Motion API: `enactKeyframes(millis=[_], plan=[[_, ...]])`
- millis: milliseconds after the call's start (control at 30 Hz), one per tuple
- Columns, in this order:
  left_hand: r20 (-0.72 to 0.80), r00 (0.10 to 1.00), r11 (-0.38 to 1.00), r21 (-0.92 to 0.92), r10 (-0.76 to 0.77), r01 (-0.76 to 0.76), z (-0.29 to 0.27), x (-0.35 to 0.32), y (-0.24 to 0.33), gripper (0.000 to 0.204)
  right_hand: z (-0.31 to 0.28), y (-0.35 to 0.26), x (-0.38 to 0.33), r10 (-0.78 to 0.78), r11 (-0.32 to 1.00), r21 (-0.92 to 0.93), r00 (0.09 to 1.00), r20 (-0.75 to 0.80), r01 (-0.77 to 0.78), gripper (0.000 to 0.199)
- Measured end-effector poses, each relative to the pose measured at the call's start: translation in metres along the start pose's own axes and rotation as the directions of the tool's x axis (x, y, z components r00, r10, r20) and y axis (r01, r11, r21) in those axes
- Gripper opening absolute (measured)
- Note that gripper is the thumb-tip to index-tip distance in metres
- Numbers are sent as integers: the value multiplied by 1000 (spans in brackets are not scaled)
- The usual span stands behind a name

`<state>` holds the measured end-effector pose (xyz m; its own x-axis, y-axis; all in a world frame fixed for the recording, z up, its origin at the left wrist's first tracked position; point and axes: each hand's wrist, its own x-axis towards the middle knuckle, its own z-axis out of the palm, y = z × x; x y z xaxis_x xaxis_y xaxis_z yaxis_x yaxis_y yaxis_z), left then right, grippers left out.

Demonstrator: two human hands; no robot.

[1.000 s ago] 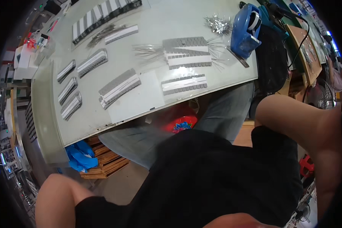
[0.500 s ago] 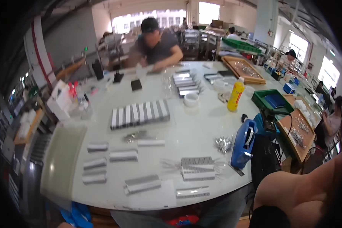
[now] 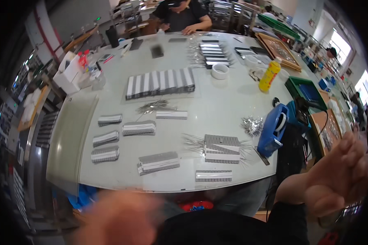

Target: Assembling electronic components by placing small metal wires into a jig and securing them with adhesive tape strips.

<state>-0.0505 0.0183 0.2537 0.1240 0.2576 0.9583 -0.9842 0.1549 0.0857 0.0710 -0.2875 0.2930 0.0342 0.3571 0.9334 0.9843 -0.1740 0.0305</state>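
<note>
My left hand (image 3: 120, 218) is a smear of motion at the lower edge, just off the table's near edge; its fingers cannot be made out. At the right rim, my right hand (image 3: 339, 175) is raised beside the table, loosely bent, thumb apart, with nothing visible in it. On the table before me lie a grey-and-white strip (image 3: 213, 176), a bundle of strips with thin wires sticking out (image 3: 222, 149) and a stack of strips (image 3: 158, 162). Smaller strip stacks (image 3: 105, 154) sit at the left. A blue tape dispenser (image 3: 271, 132) stands closest to my right hand.
Farther off are a long row of strips (image 3: 161, 83), a wire pile (image 3: 252, 125), a white tape roll (image 3: 220, 71) and a yellow bottle (image 3: 269, 75). A green tray (image 3: 292, 87) stands at the right. Across the table a person (image 3: 184, 16) works with both hands.
My view has tilted down, so the table sits higher in the picture. My left hand has come into view at the bottom, and my right hand now shows at the right.
</note>
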Motion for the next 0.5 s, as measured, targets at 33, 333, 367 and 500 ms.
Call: enactKeyframes(millis=[33, 333, 367, 500], plan=[[240, 926, 948, -54, -291, 313, -5, -7, -21, 17, 1, 4, -11, 38, 999, 3, 999, 27, -38, 55], [-207, 822, 823, -358, -531, 441, 80, 22, -33, 8, 47, 42, -91, 367, 930, 105, 858, -358, -353, 26], [-330, 774, 823, -396, -541, 406, 96, 16, -16, 6, 54, 40, -101, 475, 878, 141, 792, -384, -458, 25], [-699, 414, 812, -485, -583, 324, 120, 28, 16, 5, 66, 33, -147, 719, 693, 182, 648, -252, -698, 18]])
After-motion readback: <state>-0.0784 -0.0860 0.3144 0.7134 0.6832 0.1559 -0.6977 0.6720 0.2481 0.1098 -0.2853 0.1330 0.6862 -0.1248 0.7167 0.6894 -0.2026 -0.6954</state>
